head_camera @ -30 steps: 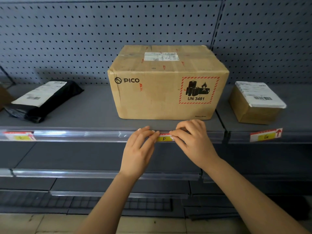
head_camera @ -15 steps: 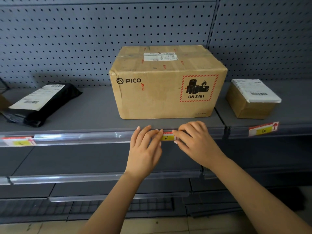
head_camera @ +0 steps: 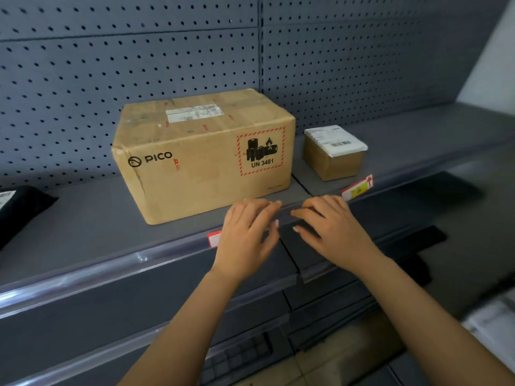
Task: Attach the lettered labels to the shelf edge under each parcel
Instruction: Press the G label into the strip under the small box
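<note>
Left hand point(head_camera: 248, 235) and right hand point(head_camera: 328, 229) rested loose-fingered, holding nothing, at the shelf edge point(head_camera: 111, 271); the label point(head_camera: 214, 238) lay lengthwise along it below the PICO box point(head_camera: 200, 168), mostly behind the left hand

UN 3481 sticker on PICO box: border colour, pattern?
Red diagonal hatching around the UN 3481 sticker, head view.

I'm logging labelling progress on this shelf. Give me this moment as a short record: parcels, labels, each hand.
parcels: PICO cardboard box; small cardboard box to its right; black mailer bag far left
labels: red-and-yellow label on shelf edge under small cardboard box; red-edged label under PICO cardboard box, mostly hidden by left hand
left hand: fingers straight, holds nothing
right hand: fingers relaxed, holds nothing
letters: unreadable
</note>
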{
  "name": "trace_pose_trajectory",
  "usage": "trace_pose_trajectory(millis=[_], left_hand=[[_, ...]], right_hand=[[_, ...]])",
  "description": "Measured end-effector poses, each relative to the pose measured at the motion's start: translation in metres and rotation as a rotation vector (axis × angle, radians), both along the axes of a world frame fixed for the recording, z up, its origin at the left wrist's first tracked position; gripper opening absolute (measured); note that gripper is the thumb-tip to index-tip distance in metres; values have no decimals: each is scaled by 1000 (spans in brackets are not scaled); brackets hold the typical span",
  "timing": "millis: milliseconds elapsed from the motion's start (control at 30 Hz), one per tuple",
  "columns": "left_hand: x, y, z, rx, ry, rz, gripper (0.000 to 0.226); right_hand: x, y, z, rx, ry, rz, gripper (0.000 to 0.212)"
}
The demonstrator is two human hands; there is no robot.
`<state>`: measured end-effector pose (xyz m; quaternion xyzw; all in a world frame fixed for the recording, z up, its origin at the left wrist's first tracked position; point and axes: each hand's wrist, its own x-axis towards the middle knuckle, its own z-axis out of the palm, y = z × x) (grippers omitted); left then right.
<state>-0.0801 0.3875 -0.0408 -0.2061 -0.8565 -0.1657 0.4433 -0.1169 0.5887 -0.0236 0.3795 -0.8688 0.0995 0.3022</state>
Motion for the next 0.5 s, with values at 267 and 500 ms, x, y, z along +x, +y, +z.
trace_pose_trajectory(millis=[267, 500], left_hand=[[-20, 46, -1, -2, -26, -113, 29], [-51, 91, -3, -8, -70, -88, 27]], right_hand=[[-1, 60, 6, 22, -22, -188, 31], [-38, 107, 10, -76, -98, -261, 36]])
